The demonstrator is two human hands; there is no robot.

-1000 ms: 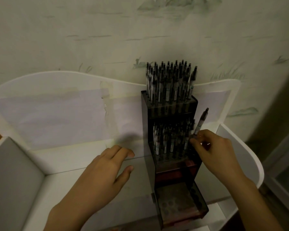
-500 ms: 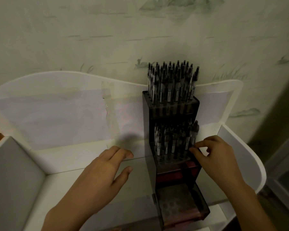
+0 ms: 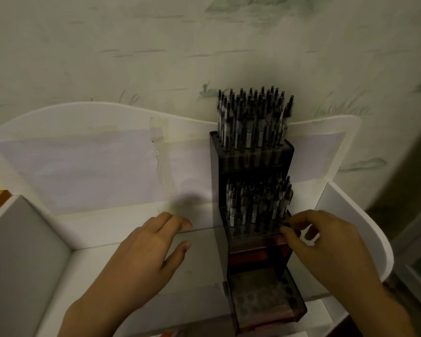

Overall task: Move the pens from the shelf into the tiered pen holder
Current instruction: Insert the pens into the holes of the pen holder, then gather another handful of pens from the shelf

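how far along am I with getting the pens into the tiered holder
Top tier and middle tier look packed with pens. Your right hand is at the middle tier's front corner; your left hand rests flat on the shelf. The bottom tier holds none.

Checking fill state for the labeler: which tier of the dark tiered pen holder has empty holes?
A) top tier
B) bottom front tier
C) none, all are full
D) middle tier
B: the bottom front tier of the dark translucent tiered pen holder shows only bare round holes, while the black-capped pens pack the top tier and more fill the middle tier.
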